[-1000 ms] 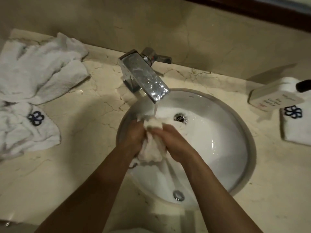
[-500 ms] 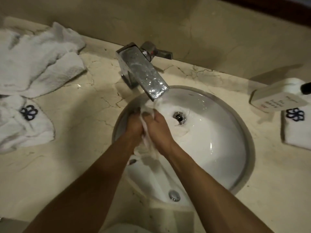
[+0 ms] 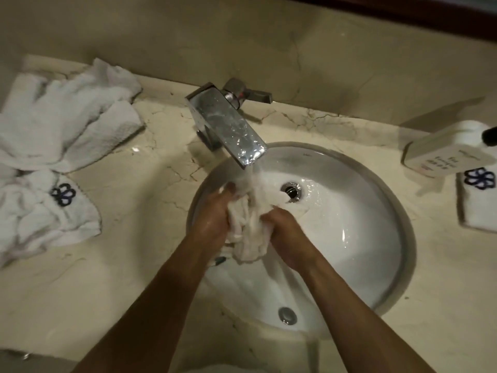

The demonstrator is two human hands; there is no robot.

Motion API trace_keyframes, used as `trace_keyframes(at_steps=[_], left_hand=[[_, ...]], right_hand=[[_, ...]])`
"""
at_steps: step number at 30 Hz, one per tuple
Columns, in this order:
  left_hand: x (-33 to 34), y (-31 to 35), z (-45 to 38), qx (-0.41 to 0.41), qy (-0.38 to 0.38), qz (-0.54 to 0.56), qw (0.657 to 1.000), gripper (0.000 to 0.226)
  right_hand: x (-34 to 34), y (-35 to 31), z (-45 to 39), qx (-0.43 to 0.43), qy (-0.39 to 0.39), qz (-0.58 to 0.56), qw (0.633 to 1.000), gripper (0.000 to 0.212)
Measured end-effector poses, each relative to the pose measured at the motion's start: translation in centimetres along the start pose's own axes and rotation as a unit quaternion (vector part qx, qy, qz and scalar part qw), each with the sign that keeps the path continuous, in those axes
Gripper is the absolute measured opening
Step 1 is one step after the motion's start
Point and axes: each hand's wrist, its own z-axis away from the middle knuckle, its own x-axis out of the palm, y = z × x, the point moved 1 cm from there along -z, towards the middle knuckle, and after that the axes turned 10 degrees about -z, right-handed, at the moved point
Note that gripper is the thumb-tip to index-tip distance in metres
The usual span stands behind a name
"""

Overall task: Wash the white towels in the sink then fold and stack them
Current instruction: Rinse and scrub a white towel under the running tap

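Crumpled towels (image 3: 61,125): a loose heap of white terry is seen at the far left of the marble counter (image 3: 139,265), unfolded and unstacked.
Logo towel (image 3: 45,211): a rumpled white towel with a dark flower emblem is laid just in front of the heap; whether it has been washed cannot be told.
Faucet (image 3: 228,130): a square chrome spout is angled over the basin, and water is seen running from its mouth.
Left hand (image 3: 212,219): fingers are curled round the left side of the wet towel.
Wet towel (image 3: 247,227): a bunched white cloth is held over the sink (image 3: 376,238), directly under the stream.
Right hand (image 3: 287,232): the right side of the same cloth is gripped in curled fingers.
Bottle (image 3: 446,152): a white toiletry bottle is laid on its side at the right.
Folded towel (image 3: 478,203): a neat emblem towel is set just beside the bottle.
Progress: washing is judged under way; folding and stacking of most towels are judged outstanding.
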Motion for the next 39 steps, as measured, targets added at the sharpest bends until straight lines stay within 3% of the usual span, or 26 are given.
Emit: trace_keyframes(at_steps=[2,3,5,7,9,11,14,15,17,19,22,24,27,28,31,33,35,37,39], left_hand=[[-0.7,0.1,0.8,0.003,-0.09,0.121,0.989,0.029],[-0.9,0.5,1.4,-0.021,-0.122,0.16,0.979,0.029],[-1.0,0.5,1.9,-0.09,-0.16,0.148,0.972,0.033],[-0.7,-0.1,1.5,-0.162,-0.138,0.106,0.971,0.034],[-0.2,-0.2,0.6,-0.216,-0.093,0.066,0.97,0.037],[0.4,-0.4,-0.7,-0.201,-0.047,0.039,0.978,0.037],[2.0,0.1,-1.3,-0.143,0.033,-0.02,0.989,0.032],[2.3,0.1,-1.3,-0.125,0.038,-0.051,0.99,0.036],[2.4,-0.1,-1.1,-0.11,0.015,-0.07,0.991,0.045],[1.5,-0.3,-0.4,-0.143,-0.036,-0.003,0.989,0.047],[-0.3,-0.8,0.3,-0.177,-0.111,0.051,0.977,0.04],[-1.5,-1.1,0.6,-0.168,-0.067,-0.016,0.983,0.024],[-3.3,-1.6,0.8,-0.119,0.059,-0.084,0.988,0.01],[-3.5,-1.6,0.9,-0.1,0.071,-0.085,0.989,0.009],[-2.7,-0.9,1.9,-0.073,0.026,-0.028,0.997,0.009],[-1.5,0.1,2.8,-0.103,-0.082,0.072,0.989,0.021],[-0.9,0.7,3.3,-0.168,-0.183,0.114,0.962,0.029],[-0.5,0.7,3.4,-0.23,-0.208,0.053,0.949,0.034],[-0.4,-0.3,2.9,-0.206,-0.177,-0.192,0.943,0.036]], right_hand=[[-1.0,-0.1,0.4,0.049,-0.045,-0.219,0.973,0.056],[-1.1,0.0,0.5,0.075,-0.065,-0.277,0.956,0.066],[-1.2,-0.1,0.6,0.104,-0.051,-0.289,0.95,0.075],[-1.0,0.2,0.5,0.112,-0.015,-0.244,0.963,0.069],[-0.4,0.4,0.5,0.052,0.043,-0.138,0.988,0.05],[0.7,0.3,1.0,-0.038,0.069,0.012,0.997,0.027],[2.6,0.0,1.6,-0.092,0.019,0.206,0.974,0.036],[2.9,-0.3,1.1,-0.096,0.031,0.221,0.97,0.034],[3.2,-0.9,-0.2,-0.113,0.071,0.172,0.976,0.025],[3.4,-1.1,-1.8,-0.114,0.116,0.159,0.974,0.027],[1.7,-0.6,-3.8,-0.011,0.155,-0.009,0.988,0.019],[0.0,-1.0,-3.7,0.03,0.13,-0.115,0.984,0.013],[-2.9,-2.6,-1.7,0.015,0.052,-0.186,0.981,0.04],[-3.7,-3.2,-0.5,0.021,0.008,-0.2,0.979,0.044],[-6.1,-4.7,1.4,0.024,-0.029,-0.216,0.976,0.048],[-5.7,-5.3,1.9,0.034,-0.005,-0.153,0.988,0.058],[-4.6,-5.2,1.9,0.038,0.056,-0.045,0.997,0.053],[-3.5,-4.7,1.4,-0.003,0.1,0.027,0.995,0.042],[-2.9,-4.4,1.2,-0.026,0.119,0.06,0.991,0.04]])
